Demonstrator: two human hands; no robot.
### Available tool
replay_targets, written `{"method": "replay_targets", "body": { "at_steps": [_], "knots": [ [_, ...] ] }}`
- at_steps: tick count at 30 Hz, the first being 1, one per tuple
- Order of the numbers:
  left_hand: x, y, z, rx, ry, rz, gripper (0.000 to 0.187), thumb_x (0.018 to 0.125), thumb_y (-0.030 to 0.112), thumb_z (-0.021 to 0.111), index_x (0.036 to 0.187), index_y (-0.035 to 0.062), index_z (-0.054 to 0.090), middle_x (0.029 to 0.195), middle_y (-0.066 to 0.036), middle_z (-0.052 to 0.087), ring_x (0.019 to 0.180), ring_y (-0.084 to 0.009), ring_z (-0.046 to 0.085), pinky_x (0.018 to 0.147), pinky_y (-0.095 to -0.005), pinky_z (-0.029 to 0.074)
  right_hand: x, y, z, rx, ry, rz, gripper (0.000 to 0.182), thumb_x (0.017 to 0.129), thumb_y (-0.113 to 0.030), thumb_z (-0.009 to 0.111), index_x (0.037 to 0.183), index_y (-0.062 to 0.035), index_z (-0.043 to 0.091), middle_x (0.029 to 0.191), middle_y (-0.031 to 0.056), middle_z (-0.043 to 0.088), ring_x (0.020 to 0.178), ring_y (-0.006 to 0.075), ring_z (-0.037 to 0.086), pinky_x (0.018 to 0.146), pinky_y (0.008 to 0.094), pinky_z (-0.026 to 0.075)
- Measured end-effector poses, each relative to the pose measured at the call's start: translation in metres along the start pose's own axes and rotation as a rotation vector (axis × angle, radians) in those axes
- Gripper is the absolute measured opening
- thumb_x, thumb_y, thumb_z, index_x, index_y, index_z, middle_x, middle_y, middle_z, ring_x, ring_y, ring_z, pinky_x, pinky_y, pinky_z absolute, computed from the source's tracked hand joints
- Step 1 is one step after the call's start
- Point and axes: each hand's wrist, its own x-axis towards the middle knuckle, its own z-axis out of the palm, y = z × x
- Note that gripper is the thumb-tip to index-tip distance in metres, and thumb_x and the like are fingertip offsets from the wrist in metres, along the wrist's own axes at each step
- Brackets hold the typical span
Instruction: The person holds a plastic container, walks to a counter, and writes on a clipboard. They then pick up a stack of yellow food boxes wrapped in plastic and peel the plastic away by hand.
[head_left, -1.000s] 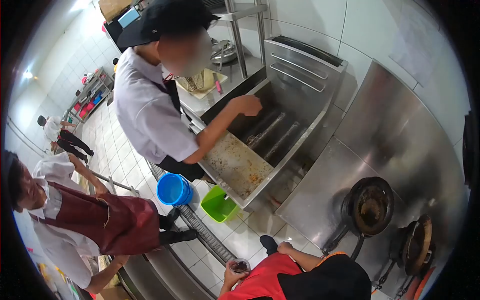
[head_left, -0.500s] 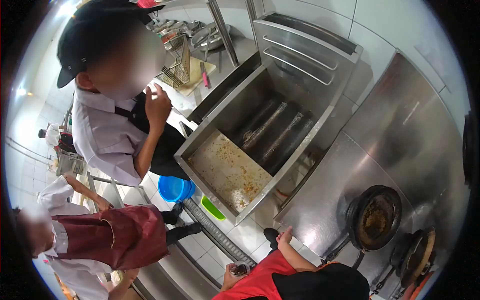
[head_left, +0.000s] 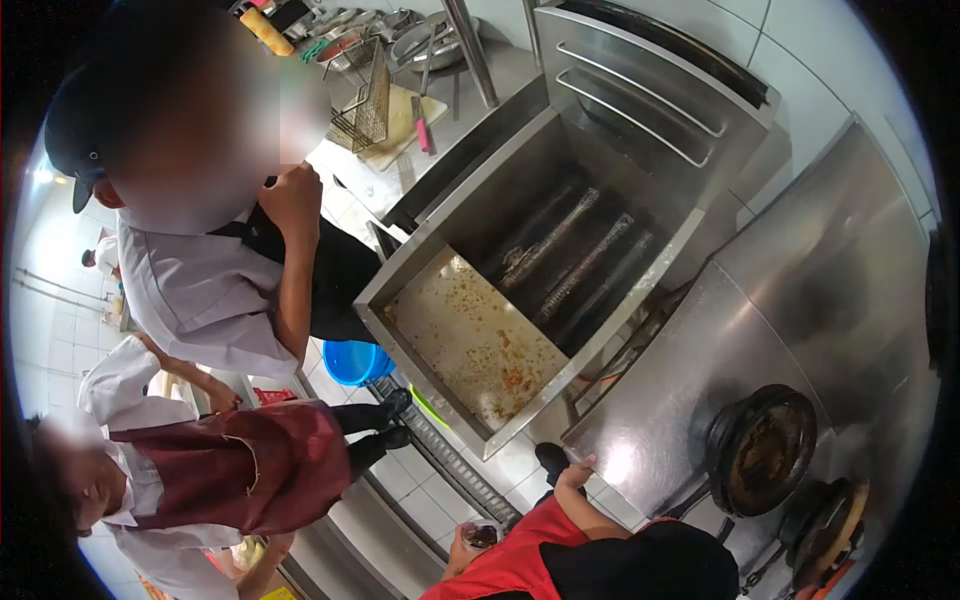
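Note:
My left hand [head_left: 461, 552] is wrapped round a clear plastic cup [head_left: 484, 535] with dark contents, held low in front of my red top [head_left: 495, 570]. My right hand [head_left: 574, 474] is at the near corner of the steel counter [head_left: 660, 400], fingers extended along its edge and nothing in them. Beyond it stands a steel fryer-like basin [head_left: 480, 440] with dark tubes inside and a pale plate [head_left: 470, 330] covered in brown crumbs. On the right of the counter sits a dark greasy pan [head_left: 770, 450].
A person in a black cap and white shirt [head_left: 200, 290] stands left of the basin, a hand near the face. Another wears a maroon apron [head_left: 220, 460]. A blue tub [head_left: 350, 362] is on the floor. Behind are a wire basket [head_left: 365, 110] and a pink-handled knife [head_left: 420, 125].
The view has shifted, moving basin and pan slightly right. The capped person has come nearer, with the raised hand now closed by the face. My left hand still holds the cup.

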Motion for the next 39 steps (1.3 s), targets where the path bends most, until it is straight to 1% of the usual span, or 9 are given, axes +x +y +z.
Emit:
{"method": "replay_targets", "body": {
  "at_steps": [10, 12, 15, 18, 21, 27, 31, 37, 39],
  "knots": [
    [-0.008, 0.011, 0.007, -0.002, 0.057, -0.039, 0.08, 0.057, 0.033, 0.091, 0.116, 0.0072, 0.044, 0.107, -0.01, 0.06, 0.099, -0.0198, 0.059, 0.089, -0.0315, 0.047, 0.008, 0.017, 0.0, -0.22, 0.011, -0.051, 0.081, 0.099, -0.052, 0.025, 0.112, 0.0256, 0.045, 0.106, 0.0455, 0.052, 0.103, 0.0524, 0.054, 0.089, 0.0503, 0.045],
    [0.002, -0.03, -0.001, 0.016, 0.0, 0.068, 0.078, 0.058, 0.035, 0.09, 0.115, 0.0078, 0.044, 0.107, -0.01, 0.06, 0.102, -0.0204, 0.058, 0.09, -0.032, 0.047, -0.004, -0.009, -0.005, -0.239, -0.009, 0.038, 0.079, 0.1, -0.05, 0.025, 0.111, 0.0253, 0.045, 0.106, 0.0444, 0.053, 0.102, 0.0515, 0.055, 0.089, 0.0494, 0.045],
    [-0.014, 0.024, 0.004, 0.16, 0.027, -0.008, 0.08, 0.058, 0.035, 0.09, 0.117, 0.0076, 0.044, 0.107, -0.011, 0.06, 0.103, -0.0215, 0.059, 0.091, -0.0323, 0.047, -0.043, -0.073, -0.014, -0.206, 0.014, 0.048, 0.077, 0.1, -0.048, 0.025, 0.109, 0.0259, 0.045, 0.106, 0.0429, 0.054, 0.1, 0.0496, 0.057, 0.089, 0.0476, 0.046],
    [0.002, -0.042, 0.0, -0.069, 0.008, 0.114, 0.082, 0.057, 0.038, 0.09, 0.118, 0.0072, 0.044, 0.107, -0.01, 0.06, 0.104, -0.022, 0.059, 0.091, -0.0328, 0.047, -0.023, -0.033, -0.005, -0.234, 0.07, -0.086, 0.078, 0.1, -0.05, 0.027, 0.11, 0.0243, 0.045, 0.105, 0.0409, 0.056, 0.096, 0.0478, 0.059, 0.087, 0.0454, 0.047],
    [-0.005, -0.031, 0.0, 0.144, 0.04, 0.069, 0.084, 0.057, 0.038, 0.09, 0.119, 0.0066, 0.044, 0.107, -0.01, 0.06, 0.104, -0.0225, 0.059, 0.092, -0.0331, 0.046, -0.017, -0.024, -0.006, -0.245, 0.05, -0.026, 0.077, 0.099, -0.051, 0.028, 0.113, 0.0235, 0.045, 0.106, 0.0407, 0.055, 0.097, 0.0474, 0.059, 0.087, 0.0452, 0.047],
    [-0.005, -0.044, 0.004, 0.018, 0.001, 0.076, 0.081, 0.059, 0.035, 0.09, 0.119, 0.006, 0.043, 0.108, -0.009, 0.056, 0.105, -0.0217, 0.056, 0.093, -0.0333, 0.044, -0.023, -0.037, -0.007, -0.235, 0.008, 0.166, 0.076, 0.099, -0.051, 0.029, 0.117, 0.0217, 0.043, 0.108, 0.0403, 0.055, 0.098, 0.0466, 0.059, 0.087, 0.0448, 0.047],
    [-0.009, -0.03, 0.009, -0.028, 0.011, 0.095, 0.08, 0.06, 0.034, 0.09, 0.118, 0.0063, 0.043, 0.107, -0.008, 0.054, 0.105, -0.0204, 0.054, 0.093, -0.033, 0.044, -0.004, 0.0, 0.003, -0.101, 0.062, 0.061, 0.076, 0.098, -0.052, 0.031, 0.121, 0.0193, 0.043, 0.109, 0.0396, 0.055, 0.096, 0.0452, 0.06, 0.086, 0.044, 0.047],
    [-0.011, -0.042, 0.006, 0.056, 0.019, 0.064, 0.08, 0.059, 0.037, 0.09, 0.117, 0.0061, 0.043, 0.109, -0.009, 0.056, 0.106, -0.0202, 0.055, 0.093, -0.032, 0.044, 0.006, -0.007, 0.003, 0.197, -0.008, 0.299, 0.088, 0.09, -0.064, 0.042, 0.126, 0.0162, 0.042, 0.116, 0.0323, 0.055, 0.09, 0.0374, 0.06, 0.082, 0.0398, 0.049],
    [-0.01, -0.043, 0.006, 0.099, 0.014, 0.095, 0.083, 0.058, 0.038, 0.09, 0.118, 0.0064, 0.043, 0.108, -0.01, 0.058, 0.105, -0.0208, 0.057, 0.091, -0.0323, 0.046, 0.004, -0.031, 0.0, 0.244, -0.052, 0.645, 0.097, 0.083, -0.071, 0.046, 0.13, 0.0135, 0.039, 0.121, 0.0286, 0.053, 0.091, 0.0354, 0.059, 0.081, 0.0389, 0.049]
  ]
}}
